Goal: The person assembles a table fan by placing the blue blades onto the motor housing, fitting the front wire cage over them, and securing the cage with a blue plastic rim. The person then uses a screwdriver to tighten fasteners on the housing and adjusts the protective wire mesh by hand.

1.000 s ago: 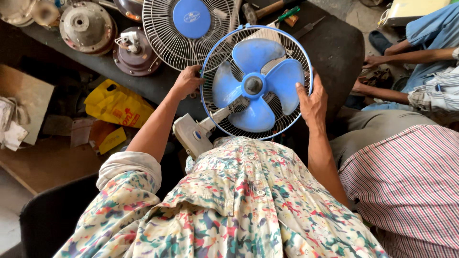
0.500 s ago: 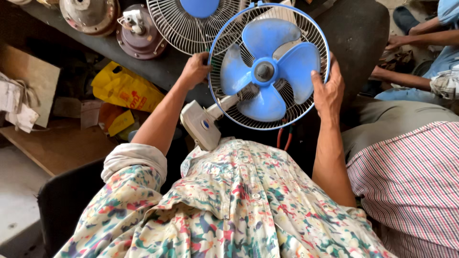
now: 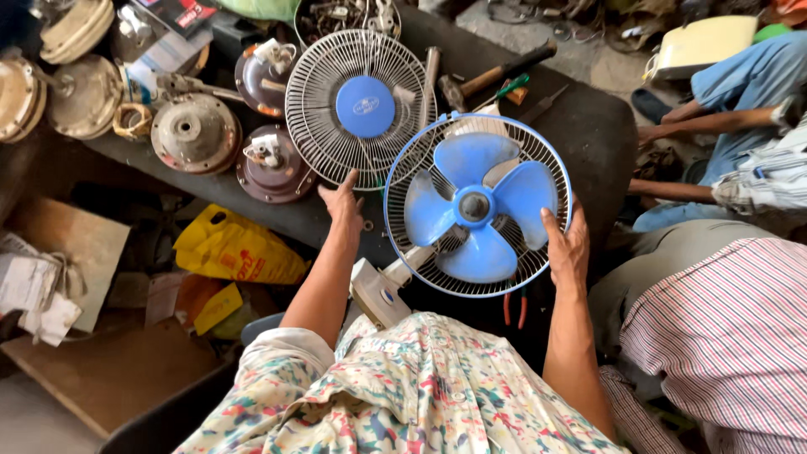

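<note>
Blue fan sits face-up to the camera, rear guard and three blades exposed, held above the near edge of the dark workbench. Its long axis runs from the blade hub down-left along the neck to the cream base, which ends just above the person's floral shirt.

Right hand is on the guard rim at the right side, fingers curled around the wire edge, thumb on the front: that's the gripping hand. Left hand is off the rim, just beside the guard's left edge, fingers loosely spread, resting at or just over the bench. Can't tell if it touches the fan. So the fan lies right of the left hand, left of the right hand, between both.

Detached front grille with blue centre cap lies flat on the bench, up-left, overlapped by the fan's rim. Old motor housings farther left. Hammer behind. Another person's striped sleeve at right, well apart from the hands.
</note>
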